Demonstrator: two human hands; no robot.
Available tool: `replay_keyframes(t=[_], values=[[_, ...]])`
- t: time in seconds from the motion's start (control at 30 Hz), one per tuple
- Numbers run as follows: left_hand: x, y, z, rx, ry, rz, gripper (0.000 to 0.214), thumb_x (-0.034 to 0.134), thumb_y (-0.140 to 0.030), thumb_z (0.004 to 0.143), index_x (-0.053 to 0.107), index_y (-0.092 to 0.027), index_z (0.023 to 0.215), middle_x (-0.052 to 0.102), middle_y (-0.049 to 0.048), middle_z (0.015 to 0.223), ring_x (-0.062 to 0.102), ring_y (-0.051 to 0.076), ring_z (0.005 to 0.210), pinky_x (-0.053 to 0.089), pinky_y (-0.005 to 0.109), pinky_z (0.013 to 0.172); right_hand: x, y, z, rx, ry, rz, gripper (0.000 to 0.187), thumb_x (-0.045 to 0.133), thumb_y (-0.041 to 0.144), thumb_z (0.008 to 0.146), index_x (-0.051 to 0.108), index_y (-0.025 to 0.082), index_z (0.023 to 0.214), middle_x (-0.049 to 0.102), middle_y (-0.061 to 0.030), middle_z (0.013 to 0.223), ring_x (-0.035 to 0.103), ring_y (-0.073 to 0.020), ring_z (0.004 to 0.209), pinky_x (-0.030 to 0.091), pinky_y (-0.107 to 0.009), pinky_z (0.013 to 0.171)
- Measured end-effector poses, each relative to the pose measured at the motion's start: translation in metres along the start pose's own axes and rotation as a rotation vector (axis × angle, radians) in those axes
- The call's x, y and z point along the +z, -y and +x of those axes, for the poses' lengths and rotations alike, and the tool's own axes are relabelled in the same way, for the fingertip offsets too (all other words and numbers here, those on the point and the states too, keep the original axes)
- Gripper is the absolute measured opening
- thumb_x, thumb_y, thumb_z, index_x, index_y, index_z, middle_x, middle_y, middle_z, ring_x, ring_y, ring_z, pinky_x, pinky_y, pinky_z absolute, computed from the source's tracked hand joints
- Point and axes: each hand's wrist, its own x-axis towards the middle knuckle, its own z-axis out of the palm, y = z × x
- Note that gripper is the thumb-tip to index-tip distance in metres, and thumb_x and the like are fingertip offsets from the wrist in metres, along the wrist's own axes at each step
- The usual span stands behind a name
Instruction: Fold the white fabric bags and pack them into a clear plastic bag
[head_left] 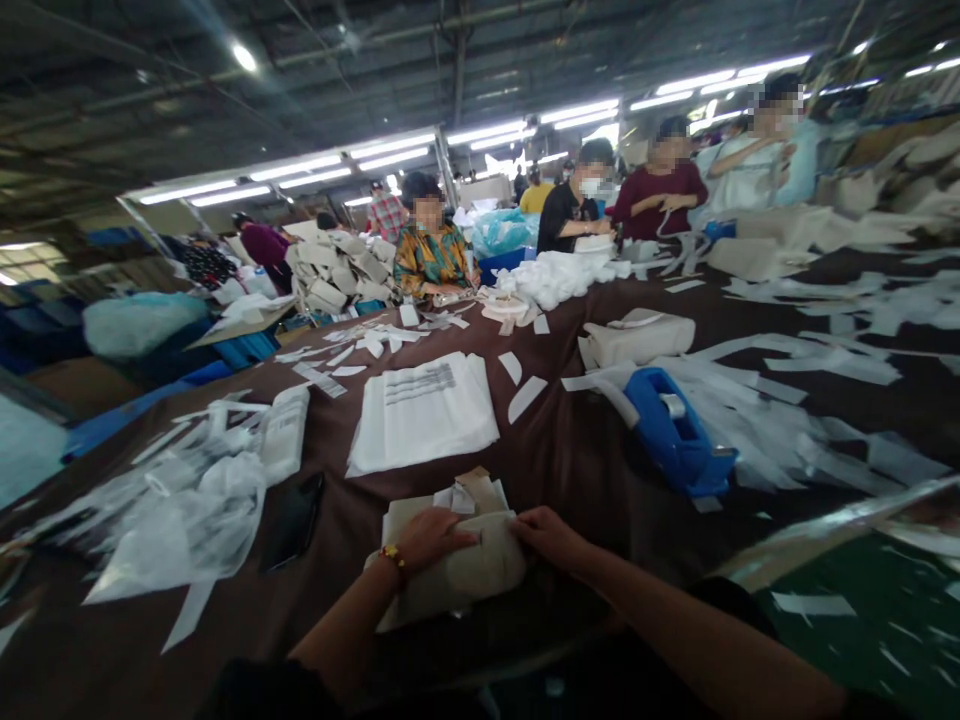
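A beige folded cloth bundle (457, 570) lies on the brown table (570, 450) right in front of me. My left hand (429, 537) rests on top of its left half, fingers stretched toward the middle, a beaded bracelet on the wrist. My right hand (551, 537) presses on the bundle's right edge with fingers curled at the fold. Small white paper pieces (454, 497) sit at the bundle's far edge, just beyond my left fingertips.
A stack of white printed bags (424, 412) lies just beyond the bundle. A blue tape dispenser (675, 432) stands to the right among white paper strips. A black phone (292, 522) and crumpled clear plastic (187, 510) lie left. Several people work along the table's far side.
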Motion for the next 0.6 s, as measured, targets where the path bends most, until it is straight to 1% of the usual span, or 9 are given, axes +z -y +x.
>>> replay_keyframes(t=[0.03,0.1,0.17,0.2,0.3,0.37,0.4,0.5,0.6], values=[[-0.001,0.004,0.002,0.003,0.018,0.002,0.056,0.035,-0.066,0.079,0.064,-0.020,0.090,0.067,0.0057,0.089,0.060,0.022,0.084,0.041,0.030,0.075,-0.009,0.000,-0.001,-0.056,0.061,-0.007,0.036,0.045,0.041,0.080,0.067,0.013,0.074,0.063,-0.0023,0.067,0.057,-0.0166,0.063,0.044,-0.028,0.059],[-0.002,0.009,0.006,-0.013,0.034,0.010,0.055,0.034,-0.063,0.080,0.065,-0.019,0.086,0.068,0.0055,0.085,0.060,0.021,0.081,0.040,0.029,0.071,-0.026,0.001,-0.003,-0.250,0.166,-0.126,0.025,0.051,0.029,0.078,0.067,0.018,0.093,0.067,-0.0031,0.088,0.058,-0.0179,0.083,0.044,-0.031,0.077],[-0.001,0.011,0.008,-0.032,0.038,0.016,0.053,0.032,-0.060,0.082,0.065,-0.018,0.085,0.068,0.0054,0.084,0.059,0.020,0.080,0.039,0.029,0.071,-0.034,0.001,-0.004,-0.445,0.231,-0.356,0.037,0.055,0.017,0.073,0.061,0.023,0.109,0.064,-0.0037,0.105,0.052,-0.0185,0.100,0.038,-0.032,0.088],[-0.001,0.011,0.009,-0.039,0.040,0.016,0.052,0.032,-0.059,0.082,0.064,-0.018,0.085,0.067,0.0050,0.084,0.059,0.020,0.080,0.039,0.028,0.071,-0.034,0.001,-0.004,-0.497,0.234,-0.469,0.038,0.054,0.014,0.073,0.061,0.024,0.109,0.064,-0.0042,0.105,0.050,-0.0184,0.100,0.038,-0.032,0.088],[0.000,0.009,0.007,-0.061,0.043,0.013,0.049,0.032,-0.055,0.083,0.064,-0.018,0.087,0.067,0.0046,0.086,0.059,0.020,0.082,0.040,0.029,0.073,-0.024,-0.002,0.001,-0.524,0.166,-0.629,0.021,0.045,0.018,0.082,0.065,0.021,0.089,0.063,-0.0042,0.089,0.049,-0.0171,0.088,0.040,-0.027,0.076],[0.000,0.007,0.003,-0.078,0.034,0.019,0.047,0.034,-0.054,0.083,0.063,-0.017,0.089,0.066,0.0057,0.089,0.058,0.021,0.086,0.040,0.030,0.076,-0.016,-0.004,0.003,-0.540,0.137,-0.623,0.025,0.041,0.020,0.085,0.064,0.019,0.075,0.062,-0.0041,0.085,0.048,-0.0172,0.087,0.039,-0.027,0.074],[-0.001,0.006,0.002,-0.084,0.028,0.024,0.047,0.035,-0.054,0.083,0.062,-0.017,0.090,0.066,0.0062,0.091,0.058,0.021,0.088,0.040,0.030,0.078,-0.013,-0.005,0.004,-0.530,0.138,-0.590,0.024,0.041,0.019,0.084,0.062,0.018,0.073,0.062,-0.0039,0.086,0.049,-0.0172,0.089,0.039,-0.026,0.075],[0.000,0.000,-0.002,-0.123,0.007,0.038,0.046,0.037,-0.055,0.082,0.061,-0.017,0.092,0.065,0.0071,0.094,0.058,0.022,0.091,0.040,0.032,0.081,-0.004,-0.007,0.004,-0.422,0.119,-0.471,0.019,0.044,0.012,0.078,0.062,0.017,0.081,0.061,-0.0039,0.092,0.052,-0.0153,0.087,0.040,-0.025,0.076],[0.004,-0.005,-0.002,-0.184,-0.037,0.039,0.044,0.040,-0.056,0.082,0.060,-0.017,0.092,0.064,0.0064,0.093,0.058,0.022,0.089,0.041,0.033,0.080,0.005,-0.008,0.005,-0.271,0.036,-0.423,0.020,0.045,0.009,0.074,0.062,0.015,0.083,0.061,-0.0050,0.089,0.056,-0.0137,0.081,0.042,-0.023,0.072]])
